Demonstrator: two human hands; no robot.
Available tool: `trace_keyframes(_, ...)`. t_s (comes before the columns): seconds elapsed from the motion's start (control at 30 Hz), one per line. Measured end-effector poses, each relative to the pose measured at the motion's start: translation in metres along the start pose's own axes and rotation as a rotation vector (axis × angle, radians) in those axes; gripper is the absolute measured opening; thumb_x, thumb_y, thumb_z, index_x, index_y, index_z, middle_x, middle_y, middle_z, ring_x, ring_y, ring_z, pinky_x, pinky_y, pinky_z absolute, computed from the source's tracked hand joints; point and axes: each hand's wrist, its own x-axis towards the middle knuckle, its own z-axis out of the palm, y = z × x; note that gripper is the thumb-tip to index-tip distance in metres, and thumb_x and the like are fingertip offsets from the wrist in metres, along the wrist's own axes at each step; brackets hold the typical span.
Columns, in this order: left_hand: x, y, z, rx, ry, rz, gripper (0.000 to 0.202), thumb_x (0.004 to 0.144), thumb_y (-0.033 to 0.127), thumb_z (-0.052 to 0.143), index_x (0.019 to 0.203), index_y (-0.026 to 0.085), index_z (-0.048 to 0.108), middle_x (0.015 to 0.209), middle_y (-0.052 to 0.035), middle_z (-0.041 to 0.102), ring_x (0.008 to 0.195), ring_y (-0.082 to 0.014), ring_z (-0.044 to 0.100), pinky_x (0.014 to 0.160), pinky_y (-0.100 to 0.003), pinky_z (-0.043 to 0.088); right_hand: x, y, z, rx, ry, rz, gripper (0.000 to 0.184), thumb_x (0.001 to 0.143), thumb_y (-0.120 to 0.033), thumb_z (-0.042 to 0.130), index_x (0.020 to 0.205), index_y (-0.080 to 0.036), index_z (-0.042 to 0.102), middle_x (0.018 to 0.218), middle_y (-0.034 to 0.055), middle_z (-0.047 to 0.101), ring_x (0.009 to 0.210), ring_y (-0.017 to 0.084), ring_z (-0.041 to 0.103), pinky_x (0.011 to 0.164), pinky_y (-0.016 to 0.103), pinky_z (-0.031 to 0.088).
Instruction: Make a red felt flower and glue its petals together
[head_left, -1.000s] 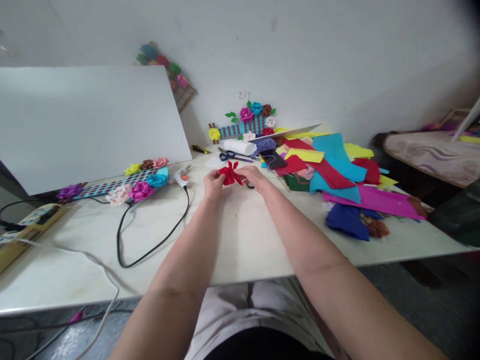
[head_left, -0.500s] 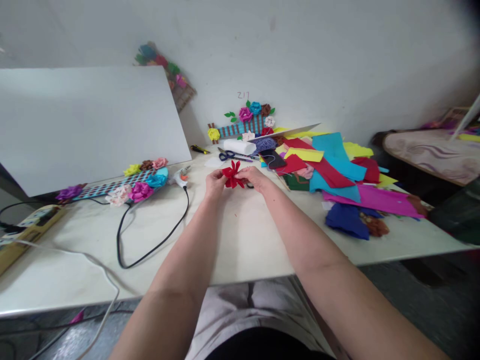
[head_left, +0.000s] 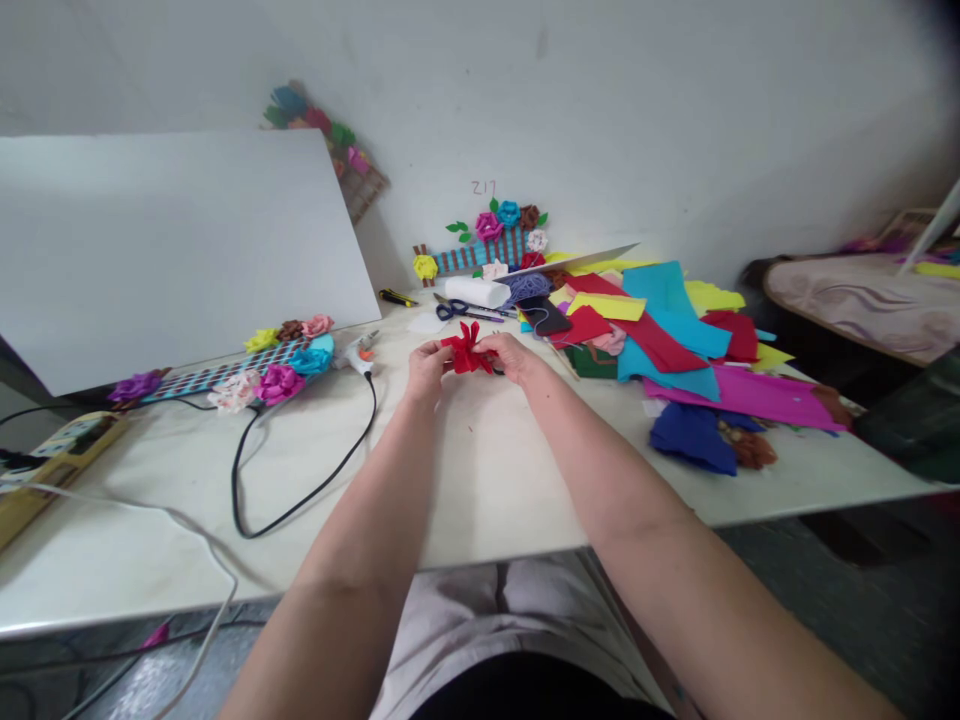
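A red paper flower [head_left: 468, 350] with spread, pointed petals is held between both hands above the white table. My left hand [head_left: 429, 366] pinches its left petals, fingers closed. On the opposite side, my right hand [head_left: 513, 356] has its fingertips closed on the right petals. Just beyond the flower lie dark-handled scissors [head_left: 453, 309] and a white roll [head_left: 477, 292]. A hot glue gun [head_left: 358, 352] rests left of my left hand, its black cord looping over the table.
Coloured crepe paper [head_left: 667, 330] is heaped on the right, with blue yarn [head_left: 528, 289] beside it. At left are a flower-trimmed woven panel [head_left: 225, 372], a leaning white board [head_left: 180, 250] and a power strip [head_left: 64, 465]. A yellow utility knife [head_left: 397, 298] lies near the wall.
The red flower's petals have shifted in my fingers, and its left side now stretches further toward my left hand. Both hands stay in nearly the same place.
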Motion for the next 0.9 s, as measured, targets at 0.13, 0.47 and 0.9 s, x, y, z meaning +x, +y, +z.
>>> trace_keyframes(0.13,0.0,0.0004,-0.0003,-0.021,0.0,-0.052,0.014,0.052,0.019,0.067,0.059,0.015,0.055,0.054,-0.0005,0.06,0.051,-0.0134,0.058,0.054,-0.026,0.047,0.0001,0.0001,0.0009,0.013,-0.006,0.018,0.006,0.055,-0.018,0.061,0.058,-0.016,0.055,0.048,-0.0013,0.058,0.046,0.011,0.051,0.045,0.023,0.035)
trace_keyframes(0.47,-0.0009,0.0009,-0.0023,0.004,-0.095,-0.146,0.023,0.057,0.023,0.066,0.078,0.015,0.062,0.065,-0.0022,0.066,0.057,-0.0159,0.062,0.055,-0.027,0.049,-0.0036,-0.0021,0.0028,0.006,0.0,0.004,0.01,0.055,-0.017,0.059,0.052,-0.017,0.049,0.045,-0.0026,0.053,0.046,0.011,0.049,0.048,0.023,0.035)
trace_keyframes(0.9,-0.0023,-0.0001,0.0017,0.027,-0.047,0.007,0.019,0.055,0.024,0.071,0.062,0.015,0.055,0.046,0.0033,0.055,0.04,-0.0076,0.046,0.043,-0.02,0.035,0.006,0.0041,0.0012,0.024,-0.007,-0.037,0.006,0.056,-0.017,0.06,0.054,-0.016,0.054,0.047,-0.0017,0.055,0.049,0.011,0.052,0.053,0.023,0.04)
